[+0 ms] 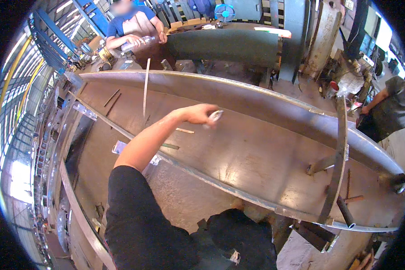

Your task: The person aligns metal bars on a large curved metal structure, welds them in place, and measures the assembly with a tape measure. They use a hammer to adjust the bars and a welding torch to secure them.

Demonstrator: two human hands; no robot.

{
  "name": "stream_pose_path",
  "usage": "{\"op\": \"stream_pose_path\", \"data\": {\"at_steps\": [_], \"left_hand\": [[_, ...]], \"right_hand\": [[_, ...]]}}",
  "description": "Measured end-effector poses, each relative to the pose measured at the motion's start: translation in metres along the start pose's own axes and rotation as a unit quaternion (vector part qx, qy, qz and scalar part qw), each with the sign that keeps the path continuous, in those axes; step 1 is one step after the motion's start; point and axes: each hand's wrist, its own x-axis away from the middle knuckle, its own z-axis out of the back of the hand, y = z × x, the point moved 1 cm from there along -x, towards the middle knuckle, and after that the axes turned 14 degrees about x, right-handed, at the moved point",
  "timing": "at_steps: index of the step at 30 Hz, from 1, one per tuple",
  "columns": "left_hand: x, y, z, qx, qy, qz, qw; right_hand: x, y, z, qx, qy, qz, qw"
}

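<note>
My left arm, in a black sleeve, reaches out over a large flat steel plate (243, 146) with raised steel sides. At its end my left hand (198, 114) is closed around a small whitish object (216, 115). The object is blurred, and I cannot make out its kind. The hand is above the plate, near the foot of the far steel side (238, 92). Below the forearm a short light strip (185, 130) and a greenish strip (170, 146) lie on the plate. My right hand does not show.
A curved steel bar (339, 166) crosses the right end, with a short pipe (345, 211) beside it. A thin flat bar (146, 87) leans at the left. Beyond the far side a person (132, 31) holds a clear bottle (138, 43). Another person (387, 108) is at the right.
</note>
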Motion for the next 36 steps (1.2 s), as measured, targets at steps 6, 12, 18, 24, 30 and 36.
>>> {"op": "stream_pose_path", "data": {"at_steps": [6, 12, 18, 24, 30, 36], "left_hand": [[-0.023, 0.265, -0.157, 0.291, -0.140, -0.395, 0.860], [0.018, 0.430, -0.313, 0.293, -0.189, -0.502, 0.791], [-0.044, 0.501, -0.430, 0.057, 0.154, -0.675, 0.719], [-0.078, 0.589, -0.436, 0.106, 0.066, -0.561, 0.818], [-0.093, 0.596, -0.474, -0.008, -0.065, -0.427, 0.902], [-0.110, 0.605, -0.510, -0.128, -0.091, -0.455, 0.877]], "right_hand": [[0.000, -0.053, -0.066, -0.121, -0.182, 0.048, 0.975], [-0.015, -0.019, -0.128, -0.420, -0.255, -0.062, 0.869], [-0.069, 0.008, -0.080, -0.627, -0.048, -0.241, 0.739], [-0.138, 0.112, -0.044, -0.701, 0.033, -0.107, 0.704], [-0.138, 0.145, -0.057, -0.694, -0.086, -0.175, 0.693], [-0.099, 0.166, -0.070, -0.598, -0.266, -0.193, 0.731]]}}
